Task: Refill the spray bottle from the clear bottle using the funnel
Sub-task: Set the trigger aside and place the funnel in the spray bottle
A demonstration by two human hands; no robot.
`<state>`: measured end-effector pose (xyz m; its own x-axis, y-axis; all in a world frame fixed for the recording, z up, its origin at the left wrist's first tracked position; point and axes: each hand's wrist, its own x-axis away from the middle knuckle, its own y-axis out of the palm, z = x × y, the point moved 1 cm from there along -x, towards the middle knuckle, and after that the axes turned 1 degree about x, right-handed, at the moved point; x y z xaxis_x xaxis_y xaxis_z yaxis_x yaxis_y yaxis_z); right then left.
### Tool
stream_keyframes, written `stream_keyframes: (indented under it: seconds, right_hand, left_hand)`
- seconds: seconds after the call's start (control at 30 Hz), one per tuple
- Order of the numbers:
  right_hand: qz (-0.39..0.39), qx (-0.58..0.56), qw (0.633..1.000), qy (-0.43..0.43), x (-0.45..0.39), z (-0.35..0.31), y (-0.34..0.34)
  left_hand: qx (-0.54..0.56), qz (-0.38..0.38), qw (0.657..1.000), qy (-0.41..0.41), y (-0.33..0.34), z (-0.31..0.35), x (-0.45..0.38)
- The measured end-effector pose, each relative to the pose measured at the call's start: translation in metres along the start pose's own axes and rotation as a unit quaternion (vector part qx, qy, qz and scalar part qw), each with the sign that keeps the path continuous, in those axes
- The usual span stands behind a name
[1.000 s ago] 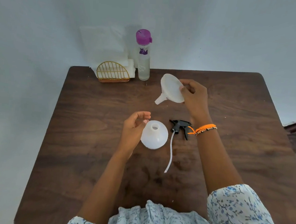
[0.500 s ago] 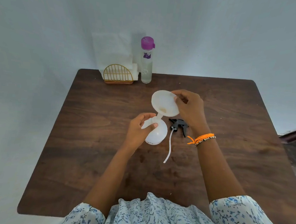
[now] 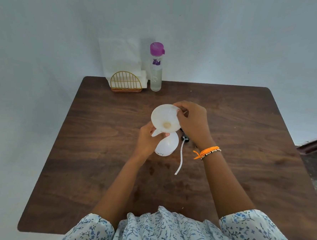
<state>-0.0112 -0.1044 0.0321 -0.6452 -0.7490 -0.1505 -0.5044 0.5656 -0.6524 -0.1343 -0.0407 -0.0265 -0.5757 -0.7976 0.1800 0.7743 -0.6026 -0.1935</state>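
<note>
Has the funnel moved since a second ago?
Yes. The funnel has come down from above the table behind the white spray bottle to sit over its neck, held by the right hand.

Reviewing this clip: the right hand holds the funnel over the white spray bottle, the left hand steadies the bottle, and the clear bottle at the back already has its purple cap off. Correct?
Not quite. In the head view the clear bottle has its purple cap on. The rest holds: the right hand holds the funnel over the white spray bottle, steadied by the left hand.
</note>
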Motion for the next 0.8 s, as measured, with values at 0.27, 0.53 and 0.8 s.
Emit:
stream_keyframes:
  seconds: [0.27, 0.53, 0.8]
  right_hand:
    - [-0.005, 0.023, 1.0, 0.007, 0.003, 0.002, 0.003]
    - [-0.06, -0.076, 0.993, 0.063, 0.003, 0.016, -0.007]
    - [-0.068, -0.133, 0.981, 0.122, -0.043, 0.044, 0.0]
  left_hand:
    - [0.006, -0.003, 1.0, -0.007, 0.001, 0.002, 0.003]
    - [0.013, -0.033, 0.999, -0.038, -0.01, 0.0, 0.006]
    - [0.029, -0.005, 0.998, -0.051, -0.028, 0.003, -0.032]
